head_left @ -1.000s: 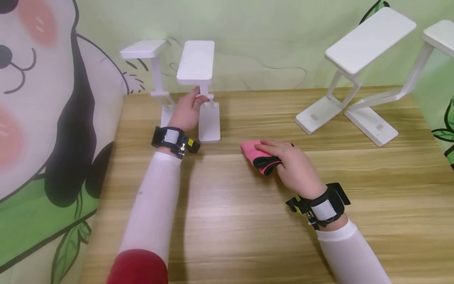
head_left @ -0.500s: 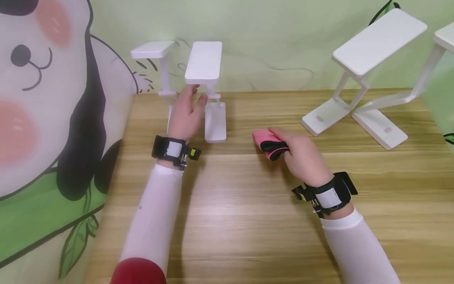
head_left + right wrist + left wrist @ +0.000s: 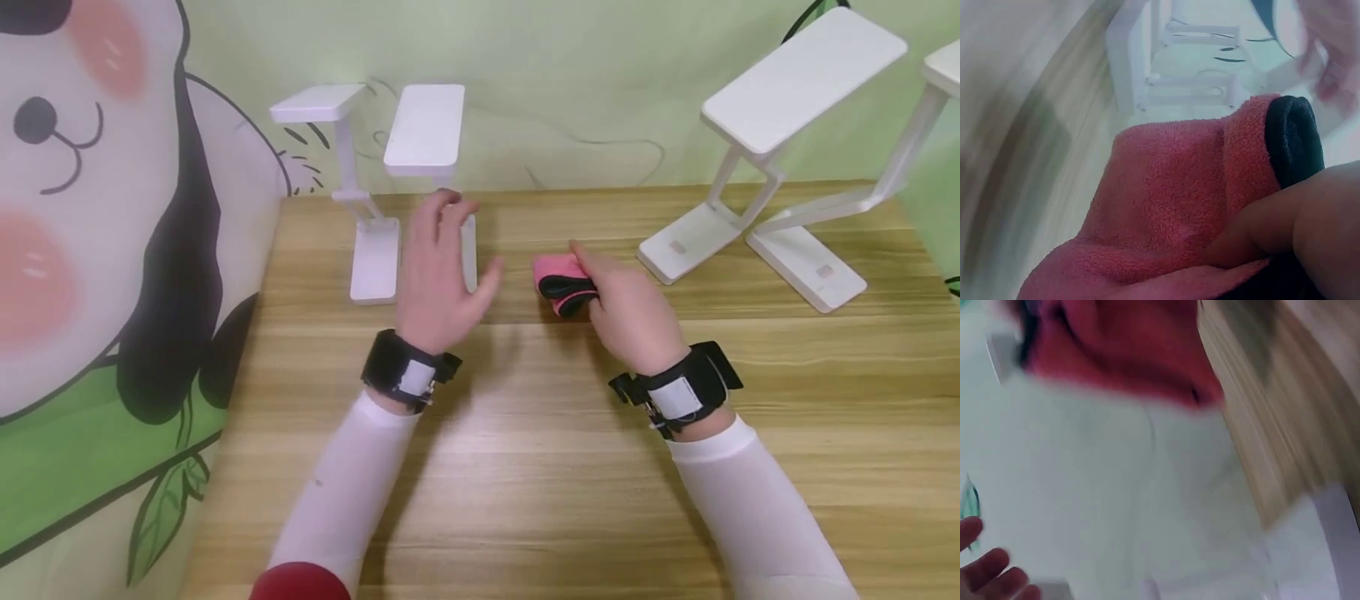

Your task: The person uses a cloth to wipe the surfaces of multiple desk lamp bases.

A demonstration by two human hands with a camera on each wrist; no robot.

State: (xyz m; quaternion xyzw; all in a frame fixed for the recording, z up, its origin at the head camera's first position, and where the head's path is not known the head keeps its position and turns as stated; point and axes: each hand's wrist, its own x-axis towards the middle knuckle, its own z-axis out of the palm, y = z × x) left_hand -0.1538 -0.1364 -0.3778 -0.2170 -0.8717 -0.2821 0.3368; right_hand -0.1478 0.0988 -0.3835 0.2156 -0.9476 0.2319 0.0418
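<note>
My right hand (image 3: 633, 312) grips a folded pink cloth (image 3: 553, 266) with black edging, above the wooden table. In the right wrist view, the fluffy cloth (image 3: 1172, 175) is pinched by the thumb. My left hand (image 3: 442, 275) holds nothing, its fingers spread and slightly bent. It hovers before a white folding desk lamp (image 3: 425, 125) and hides most of that lamp's base. Just left of it stands a second white desk lamp (image 3: 375, 262). In the left wrist view, the cloth (image 3: 1129, 356) appears blurred at the top, apart from the left fingers (image 3: 991, 569).
Two more white desk lamps stand at the right: one with a wide tilted head (image 3: 806, 79), the other partly cut off, its base (image 3: 810, 268) angled. A green wall (image 3: 555, 92) with a painted panda borders the table (image 3: 487, 467) at the back and left.
My left hand has let go of the second lamp's stem and moved right and nearer, fingers spreading. My right hand has lifted the cloth and shifted it slightly away from me.
</note>
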